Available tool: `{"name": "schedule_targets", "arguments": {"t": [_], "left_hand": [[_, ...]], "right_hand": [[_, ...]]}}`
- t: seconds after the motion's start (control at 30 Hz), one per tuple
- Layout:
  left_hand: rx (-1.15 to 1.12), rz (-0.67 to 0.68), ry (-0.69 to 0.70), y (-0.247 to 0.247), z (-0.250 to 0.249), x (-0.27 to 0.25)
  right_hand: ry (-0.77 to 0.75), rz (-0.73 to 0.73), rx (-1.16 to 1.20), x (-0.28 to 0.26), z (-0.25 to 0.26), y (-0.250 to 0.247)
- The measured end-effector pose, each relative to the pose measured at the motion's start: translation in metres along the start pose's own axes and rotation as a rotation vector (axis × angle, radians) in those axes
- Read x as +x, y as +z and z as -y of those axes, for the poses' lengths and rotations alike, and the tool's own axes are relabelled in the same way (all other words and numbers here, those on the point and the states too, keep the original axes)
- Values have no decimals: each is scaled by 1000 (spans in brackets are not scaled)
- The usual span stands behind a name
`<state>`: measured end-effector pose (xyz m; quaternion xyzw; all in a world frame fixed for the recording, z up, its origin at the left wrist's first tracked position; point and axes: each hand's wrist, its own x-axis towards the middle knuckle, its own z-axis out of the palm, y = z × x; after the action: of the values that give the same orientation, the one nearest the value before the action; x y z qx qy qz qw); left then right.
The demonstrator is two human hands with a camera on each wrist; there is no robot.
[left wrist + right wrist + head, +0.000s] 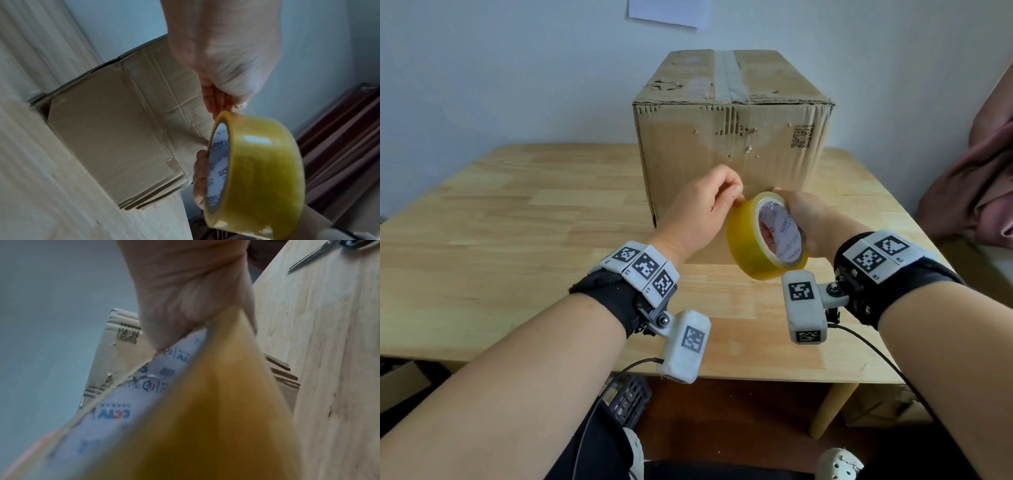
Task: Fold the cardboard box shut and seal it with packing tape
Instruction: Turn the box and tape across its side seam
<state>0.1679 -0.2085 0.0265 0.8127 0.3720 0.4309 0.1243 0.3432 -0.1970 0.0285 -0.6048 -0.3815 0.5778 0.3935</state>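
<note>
A worn cardboard box (pixel 732 137) stands upright at the back of the wooden table (pixel 517 222), its top flaps folded down with an old grey tape strip along the seam. In front of it my right hand (pixel 804 219) grips a yellowish roll of packing tape (pixel 763 236), fingers through the printed white core. My left hand (pixel 705 209) pinches at the roll's upper rim with thumb and fingertips. The left wrist view shows the tape roll (pixel 259 175) and the box (pixel 123 129) behind it. The right wrist view is filled by the blurred tape roll (pixel 185 410).
Scissors (pixel 316 254) lie on the table to the right, seen only in the right wrist view. Pinkish-brown cloth (pixel 972 185) hangs beside the table's right edge. A sheet of paper (pixel 667 12) is stuck on the wall behind. Boxes and a black crate sit under the table.
</note>
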Motion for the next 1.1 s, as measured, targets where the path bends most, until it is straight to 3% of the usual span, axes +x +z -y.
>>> {"name": "schedule_targets", "arguments": {"t": [0.1,0.23,0.37,0.57,0.73,0.9,1.1], "left_hand": [[110,37,-23,-3,2,4],[230,39,-122,-5,12,5],[268,49,-200,-6,16,5],[290,120,-330,-4,16,4],[137,230,-469,-9,23,4],[294,240,-408,-8,22,2],[261,144,-373,-35,12,9]], "right_hand": [[-181,-168,-416,0,2,1],[-325,4,-442,-5,7,1],[-272,216,-365,-15,5,9],[-337,165,-527,-14,0,26],[-321,165,-590,-13,-4,35],[-347,110,-820,-12,0,42],[-349,33,-962,-16,0,40]]}}
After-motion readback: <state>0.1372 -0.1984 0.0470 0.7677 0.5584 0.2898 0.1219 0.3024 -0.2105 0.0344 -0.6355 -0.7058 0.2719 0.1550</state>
